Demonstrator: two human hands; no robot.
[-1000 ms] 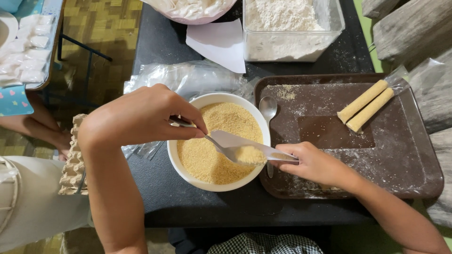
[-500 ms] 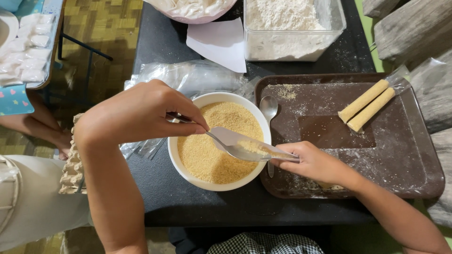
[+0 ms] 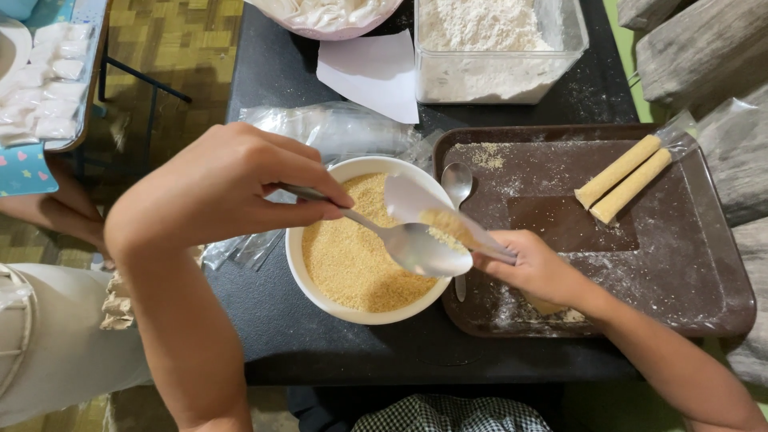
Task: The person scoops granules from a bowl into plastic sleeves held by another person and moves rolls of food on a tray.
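My left hand (image 3: 232, 184) grips a metal spoon (image 3: 424, 250) over a white bowl (image 3: 293, 256) full of golden breadcrumbs. My right hand (image 3: 536, 268) holds a second spoon (image 3: 408, 196) from the other side. A short crumb-coated roll (image 3: 448, 226) is pinched between the two spoon heads, just above the bowl's right rim. Two finished crumb-coated rolls (image 3: 624, 176) lie side by side at the far right of a brown tray (image 3: 680, 264) dusted with flour.
A third spoon (image 3: 458, 182) rests on the tray's left edge. Behind stand a clear tub of flour (image 3: 496, 48), a pink bowl (image 3: 328, 16), a white paper (image 3: 372, 68) and crumpled plastic bags (image 3: 336, 128). A tray of white pieces (image 3: 48, 80) is at the far left.
Both spoons have risen from the crumbs, and the roll is now lifted clear between them, nearer the bowl's right rim.
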